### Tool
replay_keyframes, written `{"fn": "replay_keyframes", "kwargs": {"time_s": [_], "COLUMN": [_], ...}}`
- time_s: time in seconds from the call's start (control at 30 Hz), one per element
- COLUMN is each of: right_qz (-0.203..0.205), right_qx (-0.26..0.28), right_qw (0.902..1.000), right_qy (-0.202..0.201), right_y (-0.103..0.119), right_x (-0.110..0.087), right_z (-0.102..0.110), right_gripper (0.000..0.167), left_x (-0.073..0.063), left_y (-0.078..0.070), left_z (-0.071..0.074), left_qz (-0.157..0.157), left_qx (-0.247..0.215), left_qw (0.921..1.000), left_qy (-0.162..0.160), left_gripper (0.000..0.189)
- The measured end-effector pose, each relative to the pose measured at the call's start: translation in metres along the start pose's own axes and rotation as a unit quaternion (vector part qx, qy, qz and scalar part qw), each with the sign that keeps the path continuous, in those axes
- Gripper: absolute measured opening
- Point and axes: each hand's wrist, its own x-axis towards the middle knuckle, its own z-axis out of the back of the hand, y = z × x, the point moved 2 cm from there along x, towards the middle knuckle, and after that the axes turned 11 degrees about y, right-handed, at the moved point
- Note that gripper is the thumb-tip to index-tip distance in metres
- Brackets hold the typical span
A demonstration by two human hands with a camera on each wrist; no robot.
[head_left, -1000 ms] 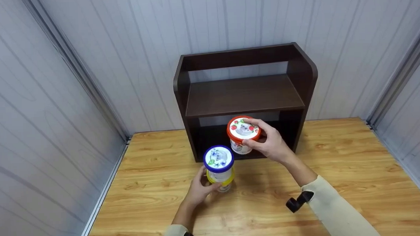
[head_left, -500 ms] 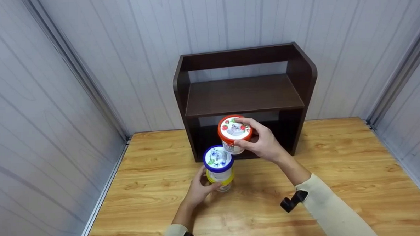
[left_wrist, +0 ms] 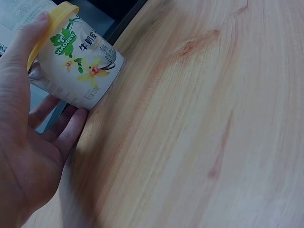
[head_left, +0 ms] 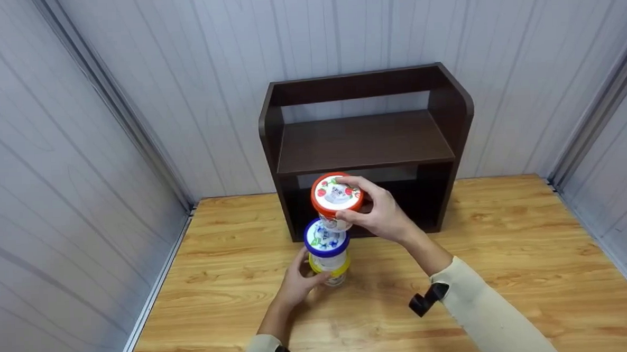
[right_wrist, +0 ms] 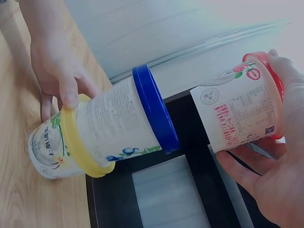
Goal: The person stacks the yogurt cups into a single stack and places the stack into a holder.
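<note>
A paper tub with a yellow lid (head_left: 340,270) stands upright on the wooden table, and my left hand (head_left: 295,286) grips it near the lid rim. The vanilla-flower print on this tub (left_wrist: 83,66) faces the left wrist camera. Stacked on it is a tub with a blue lid (head_left: 325,237) and a blueberry print. My right hand (head_left: 381,214) holds a third tub, with a red lid (head_left: 337,193) and a strawberry print, by thumb and fingers around its upper part. In the right wrist view a gap separates the base of the red-lidded tub (right_wrist: 240,109) from the blue lid (right_wrist: 156,109).
A dark brown two-tier shelf (head_left: 367,142) stands right behind the tubs, at the table's back. Pale panelled walls (head_left: 225,84) enclose the table (head_left: 213,302) at the back and both sides.
My right hand has carried the red-lidded tub leftward, from beside the blue-lidded tub to over it. The left hand and the two stacked tubs have stayed in place.
</note>
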Motion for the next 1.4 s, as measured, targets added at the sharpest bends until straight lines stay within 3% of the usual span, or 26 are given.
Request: {"fn": "replay_keyframes", "kwargs": {"time_s": [0.93, 1.4], "right_qz": [0.004, -0.010], "right_qx": [0.006, 0.009], "right_qw": [0.9997, 0.9997], "right_qy": [0.022, 0.021], "right_y": [-0.013, -0.015], "right_x": [0.000, 0.001], "right_z": [-0.029, -0.038], "right_gripper": [0.067, 0.069], "left_x": [-0.005, -0.005], "left_y": [-0.001, 0.001], "left_z": [0.001, 0.003], "left_qz": [0.029, 0.024], "left_qx": [0.013, 0.013], "left_qw": [0.9995, 0.9996], "left_qy": [0.008, 0.006], "left_gripper": [0.087, 0.088]}}
